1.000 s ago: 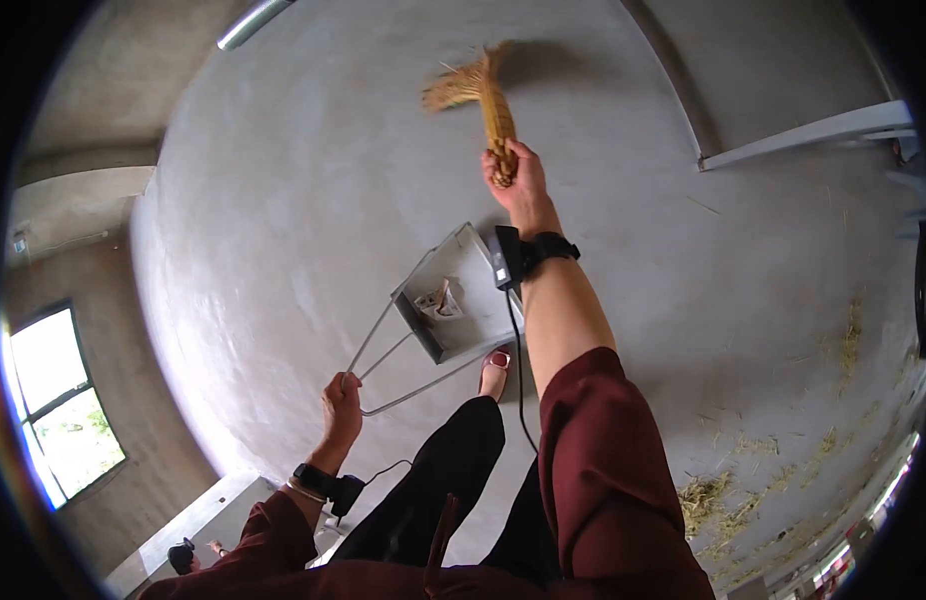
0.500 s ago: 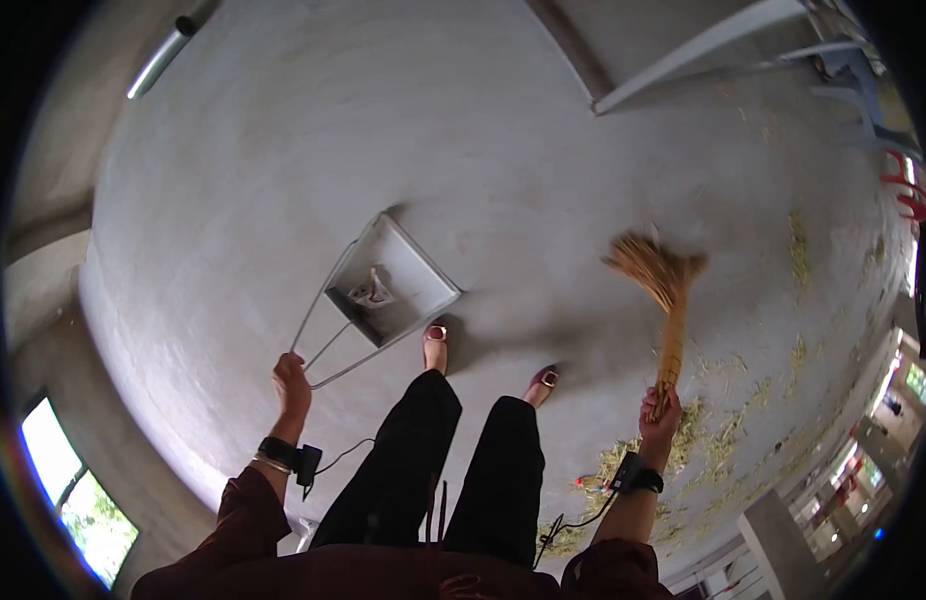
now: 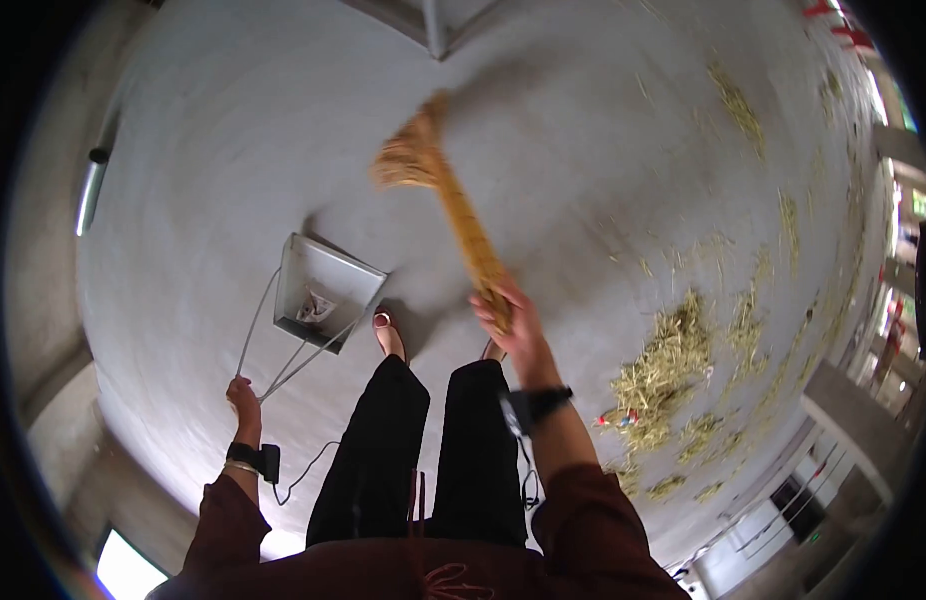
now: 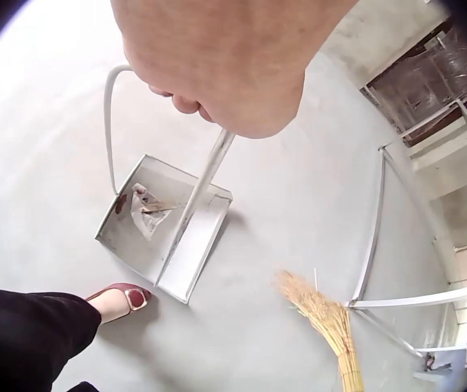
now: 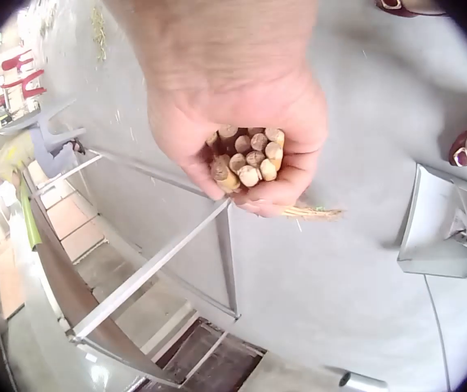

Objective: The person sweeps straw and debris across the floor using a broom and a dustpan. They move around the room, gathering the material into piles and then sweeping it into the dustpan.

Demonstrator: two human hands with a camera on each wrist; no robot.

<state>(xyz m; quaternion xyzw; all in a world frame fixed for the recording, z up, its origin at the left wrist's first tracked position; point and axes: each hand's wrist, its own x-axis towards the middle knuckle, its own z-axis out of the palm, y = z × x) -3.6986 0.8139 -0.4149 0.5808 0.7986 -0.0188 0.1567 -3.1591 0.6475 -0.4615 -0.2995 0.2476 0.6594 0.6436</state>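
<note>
In the head view my left hand (image 3: 245, 402) grips the wire handle (image 3: 258, 320) of a metal dustpan (image 3: 351, 275), low by the floor at front left. A crumpled wrapper (image 4: 146, 216) and dark bits lie inside the pan. My right hand (image 3: 521, 325) holds a straw hand broom (image 3: 465, 225) by its bound handle, brush end pointing forward and left over the floor, slightly blurred. The right wrist view shows fingers curled round the handle, its cut stalk ends (image 5: 257, 158) facing the camera. Beyond the left hand, the broom's bristles (image 4: 319, 304) show in the left wrist view.
Loose straw (image 3: 673, 350) lies heaped on the floor to the right, with thinner strands (image 3: 738, 112) scattered further off. A metal frame (image 5: 156, 269) stands ahead. Another person (image 5: 23, 151) and red chairs (image 5: 25, 84) are in the background. My shoe (image 3: 385, 322) is beside the dustpan.
The head view has turned right, bringing more straw in. The broom went from far ahead to the right side, then swung back left and forward. The left hand keeps holding the dustpan handle.
</note>
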